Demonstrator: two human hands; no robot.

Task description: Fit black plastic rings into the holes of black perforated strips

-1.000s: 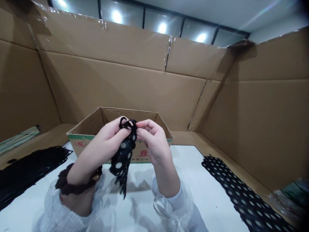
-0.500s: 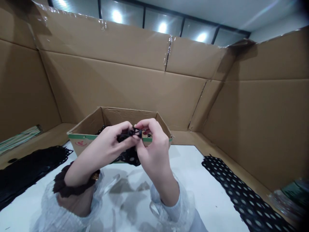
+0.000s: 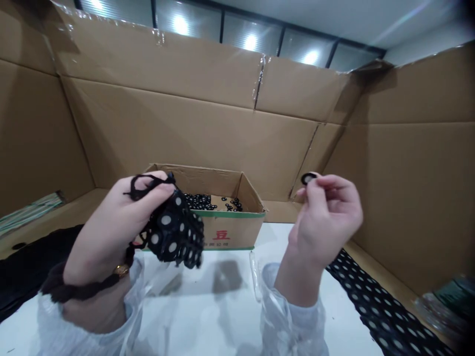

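Note:
My left hand (image 3: 129, 210) is closed on a bunch of black fabric with pale dots (image 3: 174, 230), which hangs in front of the box; thin black loops stick out over its fingers. Raised at the right, my right hand (image 3: 322, 212) pinches a small round black piece with a pale centre (image 3: 308, 178) between thumb and finger. Between the hands and farther back stands an open cardboard box (image 3: 237, 230) with a green edge. Many small black rings (image 3: 200, 201) lie inside it.
A strip of dotted black fabric (image 3: 374, 299) lies at the right, near a clear plastic bottle (image 3: 445, 306). Plain black fabric (image 3: 25, 269) lies at the left. On the white table (image 3: 222, 316) is a thin clear plastic piece (image 3: 255, 277). Cardboard walls (image 3: 193, 109) surround the table.
My hands have moved apart from over the box. The left went left with the dotted fabric; the right went right and up, with the small round piece now visible in its fingers.

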